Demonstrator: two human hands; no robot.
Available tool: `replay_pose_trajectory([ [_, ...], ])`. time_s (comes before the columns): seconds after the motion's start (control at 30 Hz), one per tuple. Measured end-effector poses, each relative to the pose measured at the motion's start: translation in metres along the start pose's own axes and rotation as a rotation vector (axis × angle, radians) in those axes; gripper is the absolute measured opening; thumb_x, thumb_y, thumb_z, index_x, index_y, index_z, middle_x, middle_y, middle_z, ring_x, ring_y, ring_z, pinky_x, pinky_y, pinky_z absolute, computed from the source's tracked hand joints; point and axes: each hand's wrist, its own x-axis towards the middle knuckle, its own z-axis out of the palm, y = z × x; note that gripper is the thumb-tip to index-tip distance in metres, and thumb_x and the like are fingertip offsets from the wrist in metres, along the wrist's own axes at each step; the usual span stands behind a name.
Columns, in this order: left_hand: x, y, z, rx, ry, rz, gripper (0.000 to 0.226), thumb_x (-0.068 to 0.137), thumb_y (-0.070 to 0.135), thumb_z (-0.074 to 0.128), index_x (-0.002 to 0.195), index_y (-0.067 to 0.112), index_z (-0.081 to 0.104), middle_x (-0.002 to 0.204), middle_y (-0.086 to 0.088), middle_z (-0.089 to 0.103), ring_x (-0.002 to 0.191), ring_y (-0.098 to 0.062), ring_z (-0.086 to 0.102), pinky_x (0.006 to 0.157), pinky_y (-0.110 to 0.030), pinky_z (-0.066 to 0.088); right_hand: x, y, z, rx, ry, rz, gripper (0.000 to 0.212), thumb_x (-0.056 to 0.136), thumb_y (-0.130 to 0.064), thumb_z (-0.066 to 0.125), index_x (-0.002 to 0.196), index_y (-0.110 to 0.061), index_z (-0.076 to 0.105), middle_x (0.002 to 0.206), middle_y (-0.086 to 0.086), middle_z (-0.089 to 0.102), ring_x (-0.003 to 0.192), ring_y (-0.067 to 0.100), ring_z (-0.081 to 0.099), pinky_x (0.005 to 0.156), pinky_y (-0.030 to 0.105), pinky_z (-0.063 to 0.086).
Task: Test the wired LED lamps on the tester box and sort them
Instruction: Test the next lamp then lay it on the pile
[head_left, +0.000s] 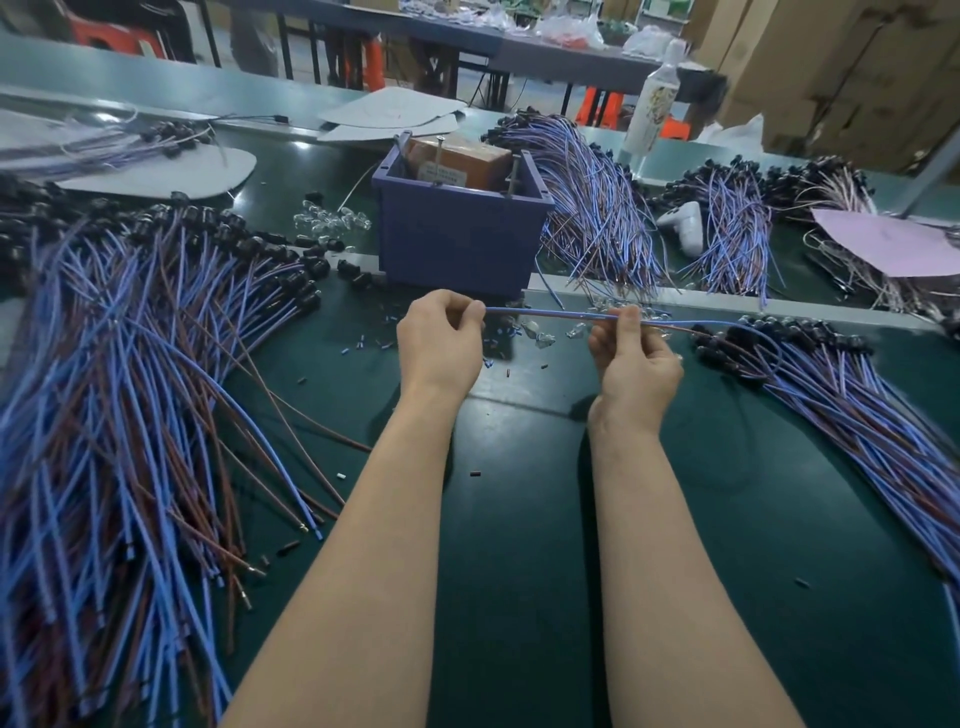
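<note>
A wired lamp's blue and brown lead is stretched level between my hands, just in front of the purple tester box. My left hand pinches the lead's free end between thumb and fingers. My right hand pinches the same lead further along; from there it runs right toward the black lamp heads of the right pile. A brown unit with metal pins sits inside the box. A large pile of wired lamps covers the table's left side.
More lamp bundles lie behind and right of the box, with a white handheld tool among them. Loose clear lenses and small cut bits dot the dark green table. A bottle stands at the back, a pink sheet at right.
</note>
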Motion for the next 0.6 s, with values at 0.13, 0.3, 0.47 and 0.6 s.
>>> replay_pose_trajectory([
  [0.13, 0.005, -0.004, -0.008, -0.045, 0.100, -0.081, 0.016, 0.094, 0.020, 0.055, 0.086, 0.012, 0.066, 0.081, 0.001, 0.066, 0.070, -0.010, 0.054, 0.071, -0.017, 0.039, 0.003, -0.008, -0.005, 0.094, 0.079, 0.016, 0.025, 0.095, -0.010, 0.054, 0.070, -0.010, 0.056, 0.045, -0.010, 0.059, 0.044, 0.000, 0.057, 0.050, 0.012, 0.049],
  [0.3, 0.004, -0.002, -0.010, -0.017, 0.156, -0.070, 0.015, 0.090, 0.011, 0.053, 0.095, 0.011, 0.068, 0.099, -0.004, 0.067, 0.084, -0.015, 0.057, 0.075, -0.015, 0.039, 0.007, -0.014, -0.010, 0.187, 0.110, 0.066, 0.024, 0.094, -0.009, 0.055, 0.070, -0.010, 0.055, 0.046, -0.009, 0.060, 0.046, 0.001, 0.058, 0.051, 0.014, 0.051],
  [0.47, -0.004, 0.006, -0.001, 0.088, -0.017, 0.087, 0.022, 0.088, 0.014, 0.058, 0.106, 0.016, 0.069, 0.126, -0.006, 0.053, 0.113, -0.017, 0.051, 0.098, -0.020, 0.037, -0.004, -0.016, 0.002, 0.329, 0.060, 0.209, 0.022, 0.093, -0.006, 0.056, 0.071, -0.006, 0.057, 0.050, -0.003, 0.064, 0.048, 0.005, 0.062, 0.056, 0.018, 0.056],
  [0.6, -0.015, 0.018, 0.013, -0.200, -0.302, 0.060, 0.023, 0.094, 0.020, 0.056, 0.109, 0.006, 0.066, 0.105, -0.011, 0.069, 0.090, -0.019, 0.063, 0.092, -0.032, 0.050, -0.018, -0.014, 0.017, 0.373, -0.027, 0.368, 0.019, 0.092, -0.004, 0.056, 0.073, -0.003, 0.058, 0.052, 0.003, 0.066, 0.047, 0.009, 0.064, 0.055, 0.018, 0.056],
])
